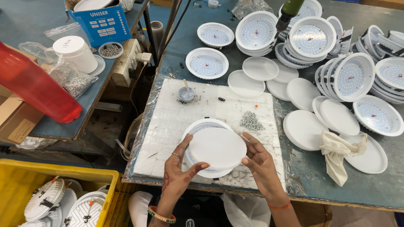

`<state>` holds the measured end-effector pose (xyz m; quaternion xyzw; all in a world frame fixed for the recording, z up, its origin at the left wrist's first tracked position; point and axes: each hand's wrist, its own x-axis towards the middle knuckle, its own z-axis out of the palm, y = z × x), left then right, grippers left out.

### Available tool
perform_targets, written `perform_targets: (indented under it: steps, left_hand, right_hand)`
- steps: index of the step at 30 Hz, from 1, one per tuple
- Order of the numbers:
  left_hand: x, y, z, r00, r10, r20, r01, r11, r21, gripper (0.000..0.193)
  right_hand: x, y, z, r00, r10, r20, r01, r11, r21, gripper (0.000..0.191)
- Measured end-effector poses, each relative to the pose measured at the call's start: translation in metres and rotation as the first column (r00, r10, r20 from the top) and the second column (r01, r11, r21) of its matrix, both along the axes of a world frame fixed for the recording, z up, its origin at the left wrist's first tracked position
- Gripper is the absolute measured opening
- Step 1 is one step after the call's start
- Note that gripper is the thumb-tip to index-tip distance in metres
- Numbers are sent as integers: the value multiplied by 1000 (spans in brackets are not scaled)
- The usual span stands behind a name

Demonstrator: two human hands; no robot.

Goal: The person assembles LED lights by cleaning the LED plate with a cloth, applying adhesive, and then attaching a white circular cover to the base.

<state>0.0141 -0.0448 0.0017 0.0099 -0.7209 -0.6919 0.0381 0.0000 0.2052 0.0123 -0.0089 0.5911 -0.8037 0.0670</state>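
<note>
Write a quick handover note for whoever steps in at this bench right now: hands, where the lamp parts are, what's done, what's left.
Left hand and right hand hold a white diffuser disc over a round lamp housing on the white foam pad; disc sits off-centre, not seated.
Screw pile lies on the pad, right of the housing.
Loose discs and open LED housings wait at right.
Finished lamps lie in the yellow crate.
Left: seat this disc.

round white diffuser disc [217, 148], flat atop white lamp housing [201, 126]
</note>
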Motion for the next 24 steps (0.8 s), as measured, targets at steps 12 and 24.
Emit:
perform_targets:
  steps: [12, 24]
  left_hand:
    - [-21, -15, -24, 985, 12, -173, -53, 971, -231, 99]
    - [-19, -30, -29, 951, -179, -254, 23, 857, -515, 106]
  right_hand:
    - [-28, 4, -9, 997, 75, -5, -70, 948, 310, 81]
    - [-33, 16, -26, 968, 208, -138, -128, 889, 439, 82]
